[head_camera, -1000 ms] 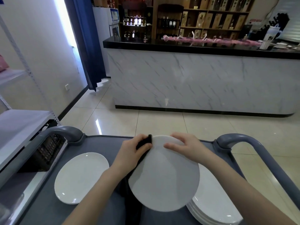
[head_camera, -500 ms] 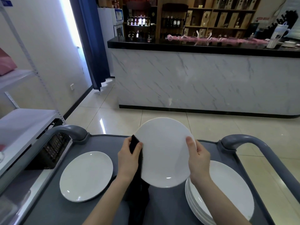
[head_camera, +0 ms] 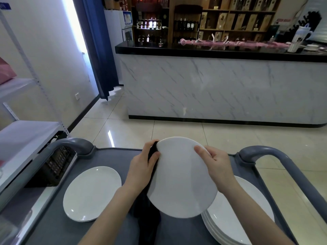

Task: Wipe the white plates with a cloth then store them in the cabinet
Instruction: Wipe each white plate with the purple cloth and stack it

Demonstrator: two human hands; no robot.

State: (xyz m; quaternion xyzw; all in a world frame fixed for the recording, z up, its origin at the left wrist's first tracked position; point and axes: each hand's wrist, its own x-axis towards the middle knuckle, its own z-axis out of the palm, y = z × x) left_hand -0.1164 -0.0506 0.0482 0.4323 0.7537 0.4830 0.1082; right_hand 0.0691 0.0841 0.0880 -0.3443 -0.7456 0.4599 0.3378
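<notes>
I hold a white plate [head_camera: 180, 179] above the grey cart top [head_camera: 113, 156], its matte underside turned up toward me. My left hand [head_camera: 141, 167] grips the plate's left rim together with a dark cloth [head_camera: 152, 152], which hangs down under the plate. My right hand [head_camera: 215, 163] grips the right rim, thumb lying on the plate's surface. A single white plate [head_camera: 92, 193] lies on the cart at the left. A stack of several white plates [head_camera: 247, 218] sits at the right, partly hidden by the held plate and my right forearm.
The cart has grey handle bars at left [head_camera: 70, 144] and right [head_camera: 276, 154]. A metal shelf rack [head_camera: 23, 137] stands at the left. Ahead across a tiled floor [head_camera: 177, 131] stands a marble-fronted bar counter [head_camera: 221, 85], with shelves of bottles behind it.
The plate has been flipped: half a second ago its glossy face was toward me, now its underside faces up. My right thumb has moved onto the plate's surface.
</notes>
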